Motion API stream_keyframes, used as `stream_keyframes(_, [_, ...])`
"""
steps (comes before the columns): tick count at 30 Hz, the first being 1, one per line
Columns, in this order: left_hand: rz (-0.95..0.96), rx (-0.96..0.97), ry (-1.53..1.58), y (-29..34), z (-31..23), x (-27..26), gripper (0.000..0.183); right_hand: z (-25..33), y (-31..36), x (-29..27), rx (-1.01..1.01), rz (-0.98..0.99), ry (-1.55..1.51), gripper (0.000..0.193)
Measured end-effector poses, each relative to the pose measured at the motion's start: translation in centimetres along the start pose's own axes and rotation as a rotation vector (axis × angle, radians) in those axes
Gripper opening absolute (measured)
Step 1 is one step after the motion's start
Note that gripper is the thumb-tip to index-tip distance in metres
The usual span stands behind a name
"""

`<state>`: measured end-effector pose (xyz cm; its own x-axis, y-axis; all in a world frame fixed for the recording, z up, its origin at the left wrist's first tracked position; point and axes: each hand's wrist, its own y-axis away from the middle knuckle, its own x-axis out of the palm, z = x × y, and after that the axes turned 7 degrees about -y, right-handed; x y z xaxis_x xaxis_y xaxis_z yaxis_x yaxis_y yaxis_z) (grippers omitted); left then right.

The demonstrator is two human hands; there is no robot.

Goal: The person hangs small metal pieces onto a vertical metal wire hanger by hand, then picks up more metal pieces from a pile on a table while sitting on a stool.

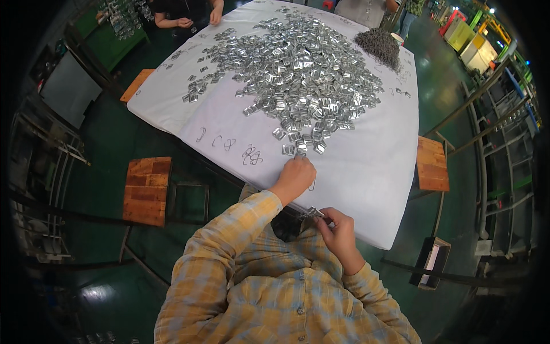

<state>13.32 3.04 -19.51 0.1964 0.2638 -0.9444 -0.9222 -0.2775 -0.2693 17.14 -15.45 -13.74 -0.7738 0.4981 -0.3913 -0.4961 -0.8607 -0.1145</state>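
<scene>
A large heap of small silver metal buckles [309, 63] covers much of the white-topped table [355, 189]. My left hand [295, 179] reaches to the heap's near edge, fingers pinched at a silver buckle [301, 153]. A thin wire hook [312, 183] shows beside that hand; whether the hand holds it or it lies on the table is hard to tell. Close to my body, over the table's front edge, my right hand [339, 232] is closed on several silver buckles [313, 212] between thumb and fingers. Loose wire hooks [251, 155] lie on the table left of my left hand.
A dark heap of wire hooks [378, 47] sits at the table's far right. Across the table a person's hands [197, 20] are at work. Wooden stools [147, 191] stand left and right [432, 164]. An open box [433, 262] lies on the floor at right.
</scene>
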Motion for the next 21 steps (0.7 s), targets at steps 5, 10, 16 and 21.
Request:
stream_keyframes(5, [0.036,-0.015,-0.082,0.1,0.5,0.6,0.006,-0.3,-0.1,0.2,-0.029,-0.002,0.000,0.009])
stream_keyframes(10, [0.101,0.004,0.006,0.0,1.7,0.3,0.010,-0.2,0.0,0.2,-0.010,0.001,-0.017,0.010])
stream_keyframes(16, [-0.020,-0.265,0.884,3.2,2.5,-5.3,0.006,-0.7,0.0,0.7,0.020,0.010,-0.001,0.011])
stream_keyframes(21, [0.026,-0.234,1.388,7.6,0.9,-8.4,0.006,-0.1,-0.7,1.2,0.031,0.030,-0.017,0.010])
